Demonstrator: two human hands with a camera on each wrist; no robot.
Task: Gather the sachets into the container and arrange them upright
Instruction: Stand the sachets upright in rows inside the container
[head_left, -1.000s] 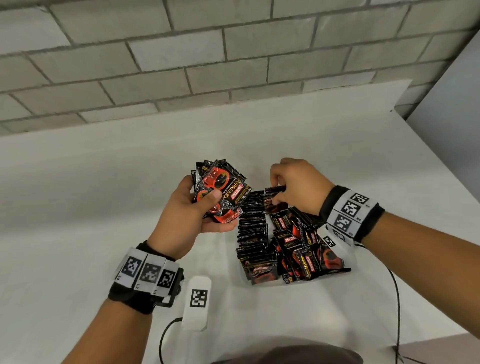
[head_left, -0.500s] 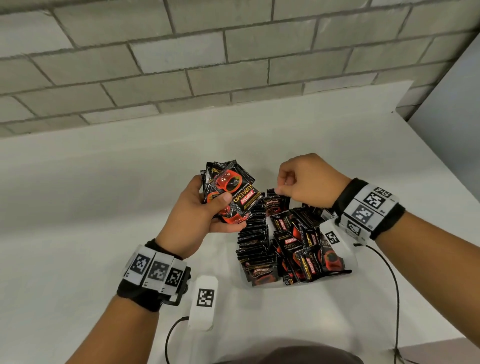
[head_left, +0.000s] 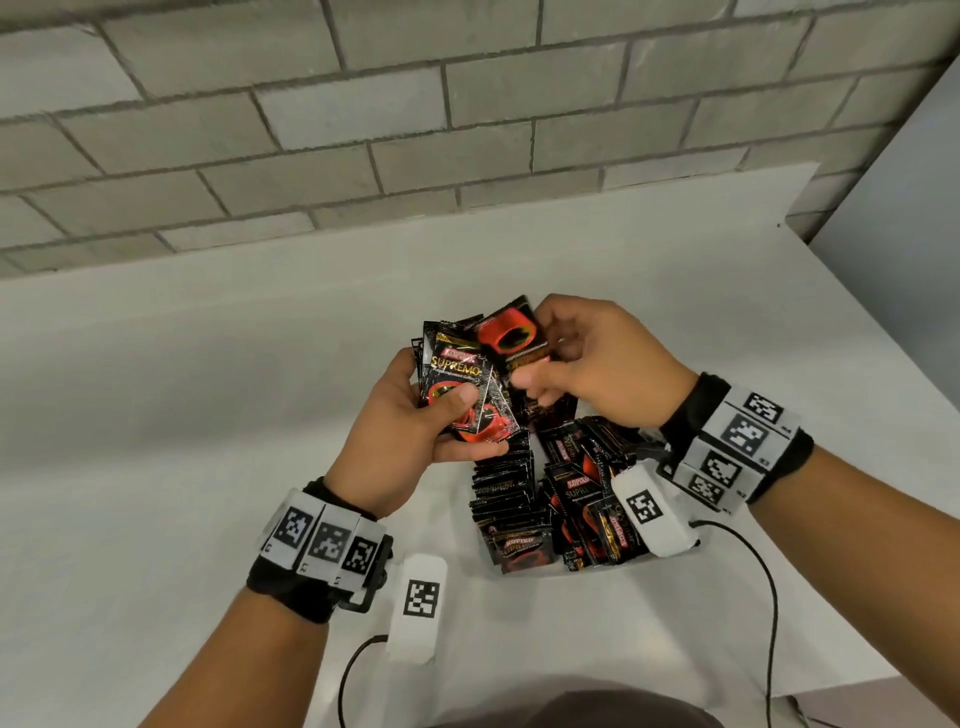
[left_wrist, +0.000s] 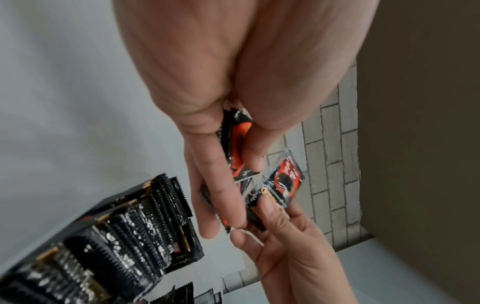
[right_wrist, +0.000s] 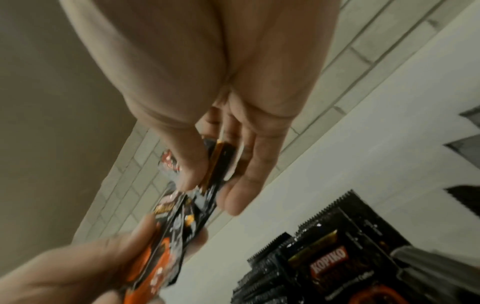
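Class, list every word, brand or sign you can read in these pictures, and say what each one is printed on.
"KOPIKO" and "SUPREMO": front sachet of the bundle in the left hand.
"KOPIKO": front sachet in the container.
"KOPIKO": sachet in the right wrist view.
Smaller print on the sachets: too small to read.
Square coded markers on both wristbands: patterns, no words.

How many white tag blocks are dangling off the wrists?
2: one white tag block below the left hand, another white tag block under the right hand, over the sachets in the container.
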